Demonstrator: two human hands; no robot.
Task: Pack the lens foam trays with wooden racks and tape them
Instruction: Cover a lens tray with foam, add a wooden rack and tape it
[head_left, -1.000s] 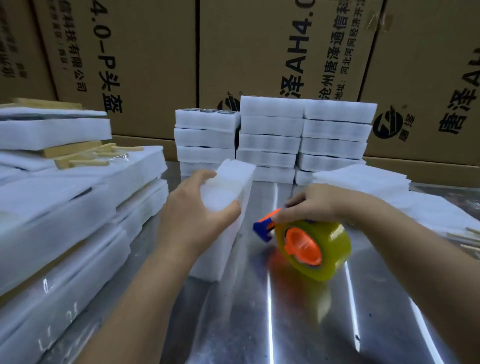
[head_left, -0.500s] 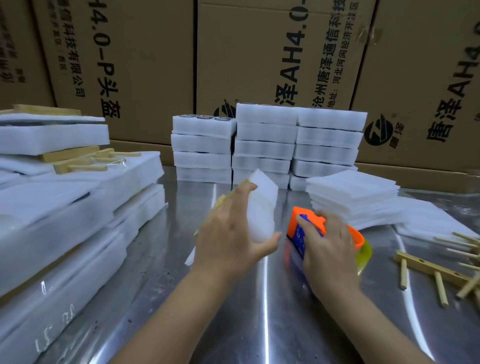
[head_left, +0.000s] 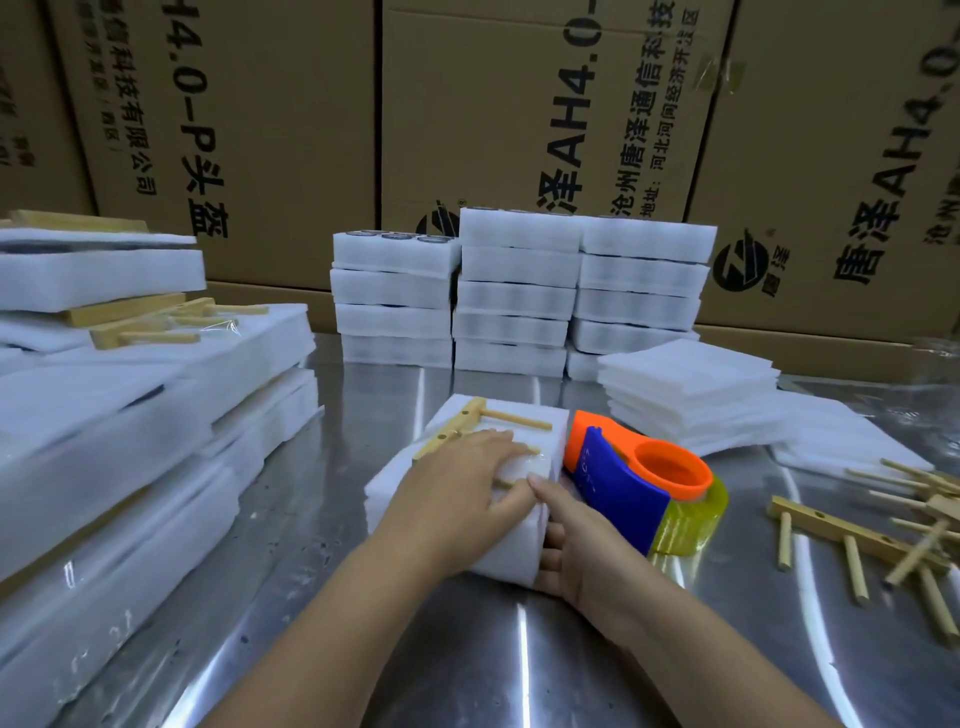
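Mid-frame, the left hand (head_left: 457, 493) lies flat, fingers straight, pressing the wooden rack (head_left: 457, 428) onto the foam tray (head_left: 395, 483). The right hand (head_left: 582, 551) clasps the tray's right edge (thumb on top). Best press evenly before lifting the tape dispenser (head_left: 628, 483), just right.

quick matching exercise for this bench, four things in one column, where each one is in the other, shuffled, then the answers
1. tape dispenser
2. left hand
3. pile of loose wooden racks
4. stack of thin foam sheets

a. far right of the metal table
b. pressing on the wooden rack atop the foam tray
c. behind the tape dispenser
d. right beside the foam tray, on its right

Pairs: 1-d, 2-b, 3-a, 4-c
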